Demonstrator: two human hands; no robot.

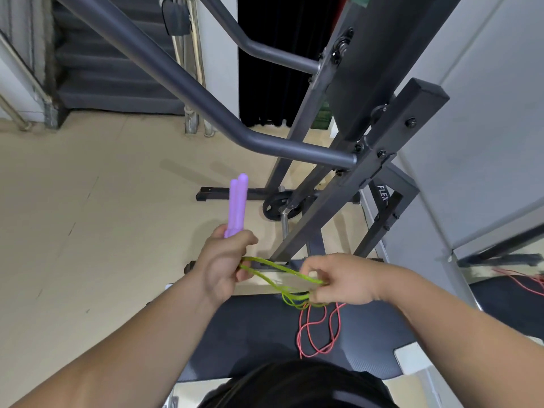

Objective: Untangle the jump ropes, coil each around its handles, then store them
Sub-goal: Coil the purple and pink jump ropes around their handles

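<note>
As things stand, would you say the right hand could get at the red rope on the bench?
Probably yes: the red rope lies on the bench pad just under the right hand, nothing between, though that hand pinches the green rope.

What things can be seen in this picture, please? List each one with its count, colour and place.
purple plastic handles: two, purple, side by side, gripped
thin green rope: one, green, strands stretched left to right, centre
padded bench: one, dark grey, bottom centre
thin red rope: count unclear, red, loops on the padded bench
metal gym frame: one, grey, ahead
round weight plate: one, black, on the floor
left hand: one, grips the handles
right hand: one, pinches the green rope
</note>
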